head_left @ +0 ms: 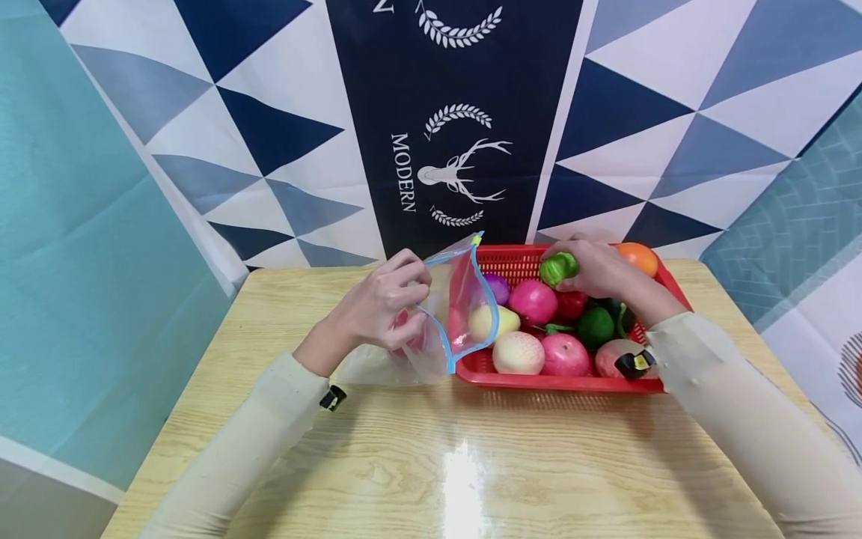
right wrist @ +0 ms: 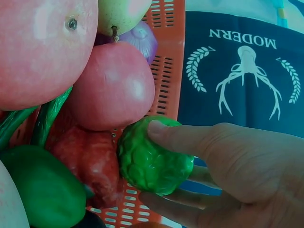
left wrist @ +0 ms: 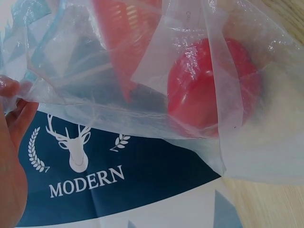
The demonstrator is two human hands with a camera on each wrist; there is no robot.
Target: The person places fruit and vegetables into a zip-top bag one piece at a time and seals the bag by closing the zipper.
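My left hand (head_left: 393,299) grips the edge of a clear zip bag (head_left: 431,359) with a blue zip strip, its mouth spread toward the basket. Inside the bag lies a glossy red rounded fruit or vegetable (left wrist: 213,88), seen through the plastic in the left wrist view. Over the back of the red basket (head_left: 572,383), my right hand (head_left: 595,266) holds a green knobbly custard apple (right wrist: 154,154) between thumb and fingers. A pink apple (right wrist: 114,88) and a wrinkled red pepper (right wrist: 90,164) lie right beside it in the right wrist view.
The basket also carries a yellow pear (head_left: 494,322), a pale speckled peach (head_left: 518,353), a purple onion-like piece (head_left: 496,288), an orange (head_left: 638,258) and a dark green round piece (head_left: 595,328). A patterned cloth (head_left: 458,112) hangs behind the wooden table (head_left: 377,464).
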